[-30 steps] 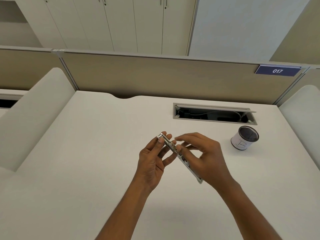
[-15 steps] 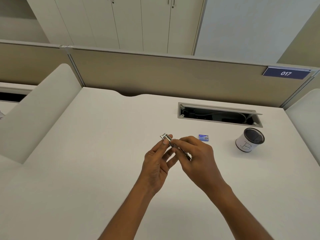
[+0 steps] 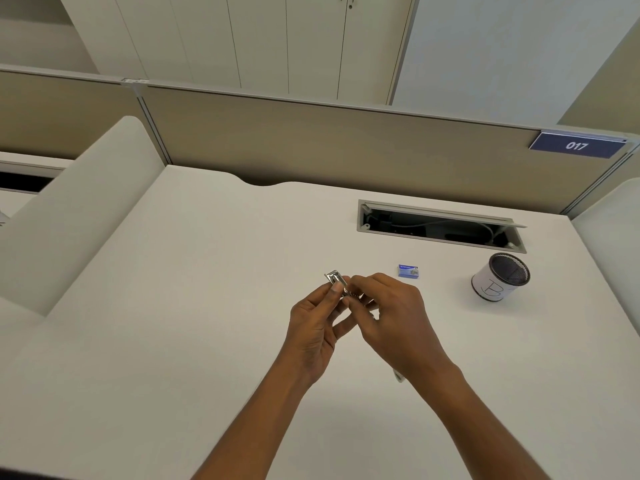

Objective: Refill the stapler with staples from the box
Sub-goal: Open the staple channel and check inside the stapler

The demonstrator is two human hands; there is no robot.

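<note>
A slim metal stapler point(image 3: 335, 278) is held above the white desk point(image 3: 173, 306) at mid-frame. Only its far silvery end shows past my fingers. My left hand point(image 3: 317, 325) pinches it near that end with thumb and fingers. My right hand point(image 3: 393, 318) covers the rest of its length, fingertips on the stapler's top side; a small tip pokes out under the right wrist. A small blue box of staples point(image 3: 408, 271) lies on the desk just beyond my right hand, apart from both hands. I cannot tell whether the stapler is opened.
A white cylindrical pen cup with a black mesh inside point(image 3: 500, 277) stands at the right. Behind it an open cable hatch point(image 3: 440, 225) is sunk into the desk. Beige partition panels point(image 3: 311, 140) close off the back and sides.
My right hand slid up along the stapler toward its far end and now hides most of it. The view shifted, and the blue box came into sight.
</note>
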